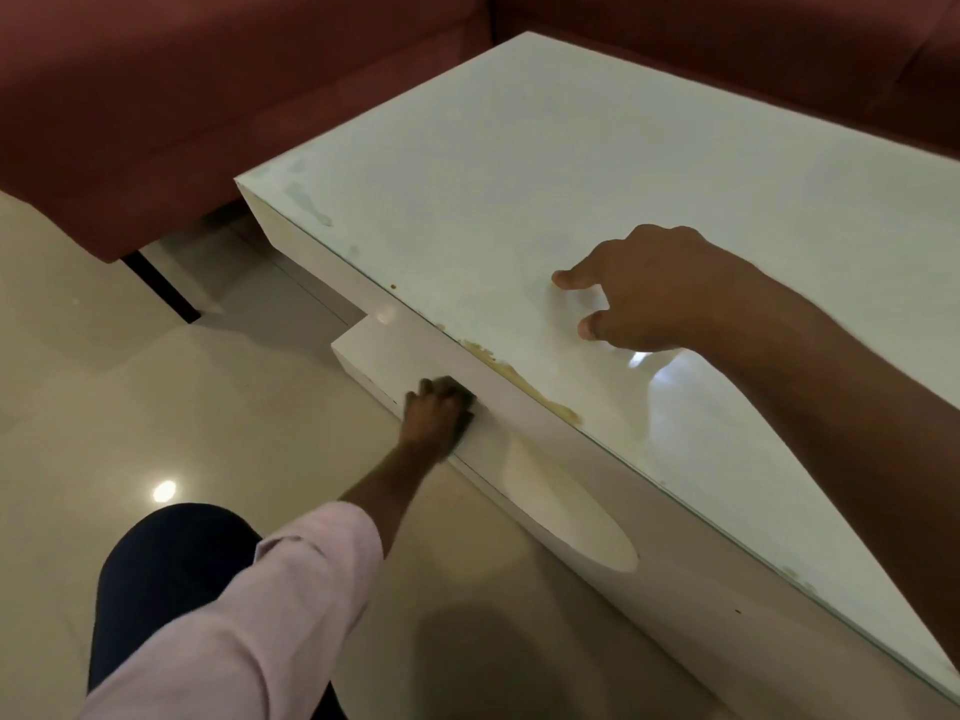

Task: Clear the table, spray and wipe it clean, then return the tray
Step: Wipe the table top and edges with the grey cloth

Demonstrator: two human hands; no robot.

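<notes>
- We see the low white table with a pale glass top (519,163) bare of objects in this view; we judge the clearing step done, as far as the frame shows.
- The tray named in the task is not in view, nor is any spray bottle or cloth. We cannot tell where they are.
- The glass top is not clean. A strip of yellowish-brown residue (519,379) runs along the near edge, and faint smears (306,200) mark the far left corner. We judge that wiping is unfinished or not yet begun; we cannot tell whether spray has been applied.
- Our right hand (644,288) hovers at or just above the glass near the residue, forefinger and thumb extended and apart, the other fingers curled under. It holds nothing. Contact with the glass cannot be confirmed.
- Our left hand (439,413), on a pink-sleeved arm (249,605), reaches down to the white side panel of the table (691,579), below the top. Its fingers curl at the lower ledge (374,356); whether they grip the edge or something held there, we cannot tell.
- Remaining, by our judgement: remove the edge residue and corner smears, then return the tray.
- A dark red sofa (208,96) stands beyond the table on a glossy beige tiled floor (130,407).
</notes>
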